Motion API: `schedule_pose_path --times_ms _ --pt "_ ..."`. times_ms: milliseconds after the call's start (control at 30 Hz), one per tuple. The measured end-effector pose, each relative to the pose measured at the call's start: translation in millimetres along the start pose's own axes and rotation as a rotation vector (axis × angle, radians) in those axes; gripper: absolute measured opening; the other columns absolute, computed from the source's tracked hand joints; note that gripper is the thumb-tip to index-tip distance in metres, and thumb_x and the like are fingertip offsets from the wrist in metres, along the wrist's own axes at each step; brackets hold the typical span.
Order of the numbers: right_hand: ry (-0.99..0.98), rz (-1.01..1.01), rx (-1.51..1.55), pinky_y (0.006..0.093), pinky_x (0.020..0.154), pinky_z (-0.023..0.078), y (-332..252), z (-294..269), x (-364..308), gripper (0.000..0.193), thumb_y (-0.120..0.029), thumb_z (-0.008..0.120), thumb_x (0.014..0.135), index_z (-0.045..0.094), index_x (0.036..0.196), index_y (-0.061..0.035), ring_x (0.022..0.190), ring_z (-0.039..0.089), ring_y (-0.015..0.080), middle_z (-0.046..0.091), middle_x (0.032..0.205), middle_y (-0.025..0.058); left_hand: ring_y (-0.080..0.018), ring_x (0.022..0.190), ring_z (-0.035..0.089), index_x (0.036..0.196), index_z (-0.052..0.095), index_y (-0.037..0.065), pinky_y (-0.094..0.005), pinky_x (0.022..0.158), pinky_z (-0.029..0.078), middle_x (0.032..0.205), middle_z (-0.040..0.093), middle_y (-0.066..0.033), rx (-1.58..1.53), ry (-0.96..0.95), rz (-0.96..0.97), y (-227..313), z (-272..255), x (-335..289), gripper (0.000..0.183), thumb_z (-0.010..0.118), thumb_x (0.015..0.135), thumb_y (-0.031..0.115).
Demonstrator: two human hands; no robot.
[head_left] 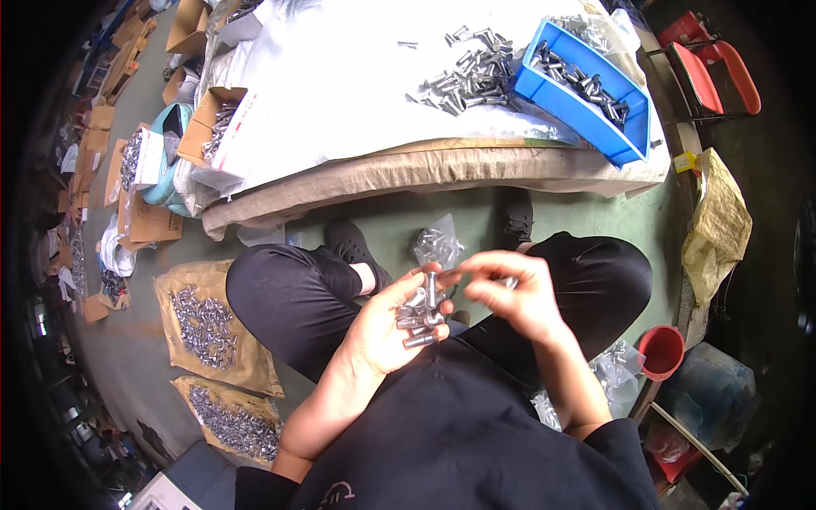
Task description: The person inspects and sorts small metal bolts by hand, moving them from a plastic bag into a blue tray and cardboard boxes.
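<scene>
While the left palm cups metal parts, the right grip is partly hidden

Where the two hands meet above the lap, the left hand (382, 327) is palm up, fingers curled around a small heap of metal parts (432, 293). Several lie crosswise over the fingers, one stands more lengthwise; overlap prevents a firm count, and the undersides are covered by the palm.

Right hand (523, 297): thumb and index finger bent toward each other, fingertips just beside the left fingertips. A small bright spot shows among its fingers; whether it is a part being pinched cannot be made out.

Beyond the knees, a table (340, 93) under a white sheet, its far edge cut off by the frame. On it, a loose pile (472, 78) of similar parts touches or nearly touches a blue bin (552, 104); the contact is unclear. Parts lie inside the bin, too overlapped to count.

Floor: a clear bag (435, 246) of parts between the feet, its lower edge near the hands. At left, two brown sheets bear more parts, single pieces blurring together. At right, other clear bags (619, 370) lie partly behind the forearm, beside a red bucket (661, 353); contents of the bucket not legible. Outer rim dark, detail lost.
</scene>
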State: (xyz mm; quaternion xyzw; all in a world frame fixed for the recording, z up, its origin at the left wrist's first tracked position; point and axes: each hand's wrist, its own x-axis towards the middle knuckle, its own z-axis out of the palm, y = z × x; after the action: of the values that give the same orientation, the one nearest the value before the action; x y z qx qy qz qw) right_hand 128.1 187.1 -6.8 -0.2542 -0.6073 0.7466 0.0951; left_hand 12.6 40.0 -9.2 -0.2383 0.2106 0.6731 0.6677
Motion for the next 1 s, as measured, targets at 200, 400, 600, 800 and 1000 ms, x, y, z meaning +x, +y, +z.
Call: schedule_pose_path --times_ms 200,400,600,800,1000 --pt "-0.133 -0.563 -0.851 0.0256 0.05 0.045 0.7 18.7 -7.0 0.031 -0.004 0.065 0.068 0.06 0.098 -0.0083 0.06 0.057 0.0195 0.057 0.07 0.0062 -0.0203 0.074 0.058 0.1 0.056 0.008 -0.0386 0.059 0.048 0.083 0.061 -0.0053 -0.005 0.221 -0.014 -6.5 -1.4 3.1 0.023 0.041 0.089 0.021" --pt "-0.057 -0.414 -0.552 0.0269 0.047 0.041 14.6 18.7 -13.7 0.028 -0.003 0.066 0.069 0.061 0.097 -0.0051 0.054 0.053 0.0162 0.055 0.066 0.0057 -0.0192 0.069 0.058 0.1 0.055 0.005 -0.0341 0.053 0.049 0.082 0.06 -0.0057 0.152 0.269 0.035 -11.7 -2.8 -1.6 0.026 0.039 0.09 0.023" --pt "0.052 -0.331 -0.196 0.0212 0.048 0.036 23.2 24.9 -19.6 0.022 -0.001 0.064 0.072 0.063 0.094 -0.0019 0.052 0.045 0.0098 0.052 0.06 0.0035 -0.0178 0.062 0.057 0.104 0.05 -0.001 -0.0293 0.047 0.048 0.083 0.058 -0.0091 0.246 0.107 0.085 -11.6 -6.7 -7.6 0.026 0.041 0.088 0.016" --pt "0.063 -0.266 -0.061 0.0206 0.048 0.035 23.3 28.1 -22.9 0.018 -0.001 0.063 0.072 0.063 0.09 0.0013 0.053 0.045 0.0082 0.052 0.063 0.0033 -0.0185 0.06 0.056 0.097 0.05 -0.003 -0.0294 0.045 0.048 0.082 0.058 -0.0124 0.216 0.113 0.129 -12.0 -12.4 -10.6 0.02 0.041 0.083 0.009" --pt "-0.01 0.147 0.863 0.019 0.042 0.034 30.0 21.8 -22.7 0.015 -0.013 0.058 0.075 0.051 0.079 0.0 0.056 0.044 0.011 0.049 0.079 0.0095 -0.0189 0.062 0.055 0.106 0.044 -0.001 -0.0289 0.046 0.046 0.106 0.052 -0.0208 0.213 0.006 0.173 -12.9 -13.4 -10.7 0.026 0.041 0.085 0.012"
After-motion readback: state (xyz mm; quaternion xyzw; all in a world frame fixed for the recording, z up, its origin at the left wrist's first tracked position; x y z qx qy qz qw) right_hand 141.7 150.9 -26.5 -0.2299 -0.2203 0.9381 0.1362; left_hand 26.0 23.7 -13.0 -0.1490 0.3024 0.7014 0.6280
